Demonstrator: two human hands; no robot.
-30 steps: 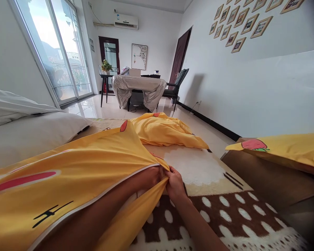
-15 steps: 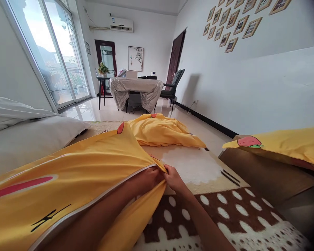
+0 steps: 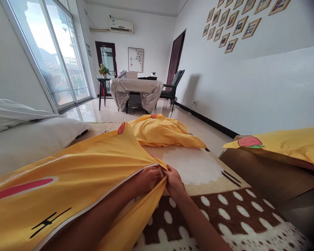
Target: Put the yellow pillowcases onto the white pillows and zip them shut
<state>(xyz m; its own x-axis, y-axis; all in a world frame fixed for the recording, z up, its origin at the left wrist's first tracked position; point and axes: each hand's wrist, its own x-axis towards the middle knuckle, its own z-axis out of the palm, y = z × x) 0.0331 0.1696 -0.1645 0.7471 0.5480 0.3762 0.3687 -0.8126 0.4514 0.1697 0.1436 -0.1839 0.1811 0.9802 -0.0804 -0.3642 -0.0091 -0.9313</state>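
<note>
A yellow duvet cover [image 3: 94,160] with red printed shapes is stretched across the left and centre. A white-edged opening runs along its side. My left arm reaches inside this opening. At the opening's end, my left hand [image 3: 152,175] has its fingers curled, gripping the corner from within. My right hand [image 3: 173,178] is closed on the same gathered corner from outside, touching the left fingertips. Folds of cloth partly hide the left fingers.
Beneath lies a brown and cream patterned blanket [image 3: 225,205]. More bunched yellow fabric [image 3: 162,130] rests ahead. A white pillow [image 3: 42,139] is at left. To the right, yellow cloth [image 3: 285,141] drapes over a brown box [image 3: 272,174]. A covered table [image 3: 136,85] stands farther off.
My left hand has turned slightly at the corner, showing more of its curled fingers. My right hand has shifted a little to the right, still gripping the cloth.
</note>
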